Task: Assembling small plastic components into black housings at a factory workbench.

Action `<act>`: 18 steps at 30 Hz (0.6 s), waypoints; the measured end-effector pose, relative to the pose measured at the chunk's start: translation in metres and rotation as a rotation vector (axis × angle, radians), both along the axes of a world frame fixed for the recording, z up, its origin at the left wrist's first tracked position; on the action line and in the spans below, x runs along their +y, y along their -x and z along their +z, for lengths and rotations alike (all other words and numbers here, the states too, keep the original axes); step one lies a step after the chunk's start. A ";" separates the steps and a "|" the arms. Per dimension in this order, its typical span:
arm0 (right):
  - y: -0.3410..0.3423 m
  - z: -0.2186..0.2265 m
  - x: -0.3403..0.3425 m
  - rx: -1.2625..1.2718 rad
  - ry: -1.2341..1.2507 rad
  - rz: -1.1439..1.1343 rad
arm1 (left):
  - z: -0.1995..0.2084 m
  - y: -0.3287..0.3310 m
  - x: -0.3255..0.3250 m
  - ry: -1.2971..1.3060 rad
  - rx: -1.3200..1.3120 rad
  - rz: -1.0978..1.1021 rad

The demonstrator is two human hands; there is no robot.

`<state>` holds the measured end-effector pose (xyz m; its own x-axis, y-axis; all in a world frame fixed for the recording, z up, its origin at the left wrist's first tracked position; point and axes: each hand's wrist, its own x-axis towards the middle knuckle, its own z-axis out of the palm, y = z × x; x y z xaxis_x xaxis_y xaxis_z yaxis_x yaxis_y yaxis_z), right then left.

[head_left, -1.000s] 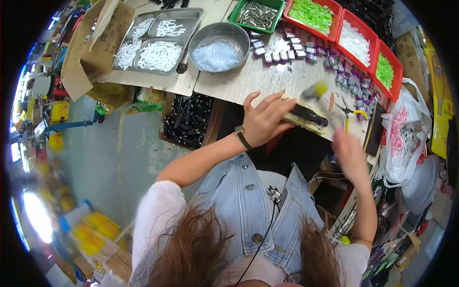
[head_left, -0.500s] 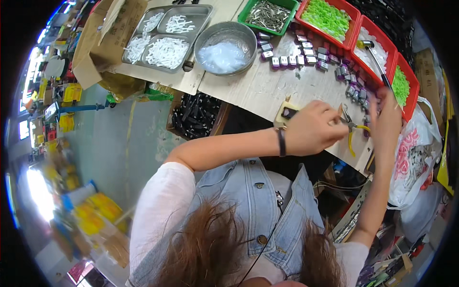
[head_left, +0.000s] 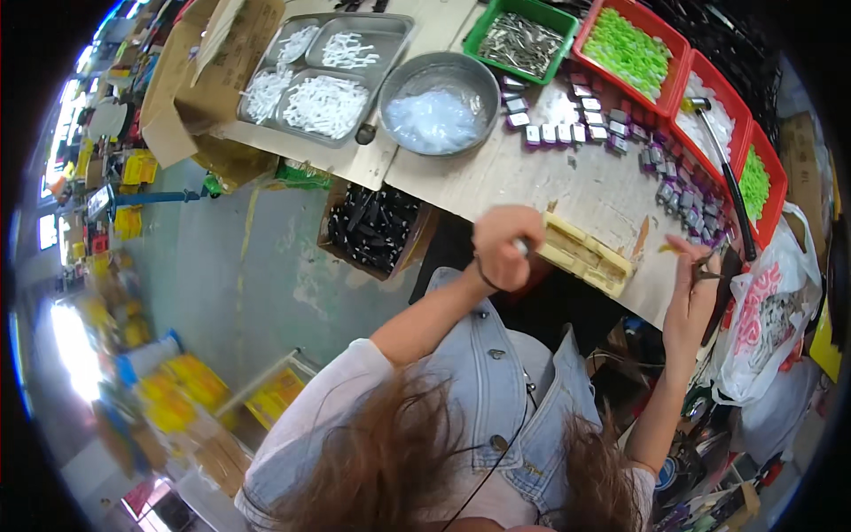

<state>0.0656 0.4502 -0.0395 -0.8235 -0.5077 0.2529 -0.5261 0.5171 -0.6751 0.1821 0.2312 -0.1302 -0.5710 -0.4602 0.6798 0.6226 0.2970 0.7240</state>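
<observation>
My left hand (head_left: 505, 248) is closed in a fist just beyond the table's front edge, beside the left end of a cream-coloured block fixture (head_left: 585, 254). A small pale, metallic-looking end shows at its fingers; the rest of that thing is hidden. Over the table's right front part, my right hand (head_left: 687, 297) is closed on pliers, their dark metal jaws (head_left: 708, 268) sticking out to the right and a bit of yellow handle showing. A hammer (head_left: 729, 182) with a black handle leans across the red trays, just beyond my right hand.
Several small purple-and-silver parts (head_left: 687, 199) lie in rows across the table. Behind them stand a green tray (head_left: 567, 55) of metal pieces and red trays (head_left: 671, 99). A metal bowl (head_left: 390, 120) and a compartment tray (head_left: 409, 31) stand left. A plastic bag (head_left: 753, 341) hangs right.
My left hand has drawn back to the left, uncovering the cream fixture. My right hand has come down off the hammer's handle end and now holds the pliers that lay on the table.
</observation>
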 end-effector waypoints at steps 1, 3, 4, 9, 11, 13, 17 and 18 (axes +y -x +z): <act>-0.003 0.003 -0.011 -0.115 0.008 0.046 | 0.001 -0.002 -0.003 0.007 -0.051 -0.034; -0.019 0.018 -0.040 -0.334 0.013 0.112 | 0.008 -0.002 -0.003 0.013 -0.141 -0.127; -0.026 0.028 -0.058 -0.246 -0.177 0.144 | 0.019 -0.004 -0.002 -0.088 -0.206 -0.087; -0.051 0.040 -0.103 0.070 -0.410 0.342 | 0.068 -0.041 -0.019 -0.186 -0.421 0.026; -0.063 0.042 -0.117 0.162 -0.381 0.391 | 0.067 -0.050 -0.026 -0.062 -0.416 0.136; -0.070 0.043 -0.128 0.224 -0.393 0.430 | 0.072 -0.063 -0.031 -0.050 -0.453 0.153; -0.078 0.036 -0.138 0.285 -0.475 0.483 | 0.072 -0.077 -0.033 -0.123 -0.455 0.230; -0.080 0.031 -0.140 0.293 -0.472 0.510 | 0.070 -0.082 -0.034 -0.133 -0.472 0.260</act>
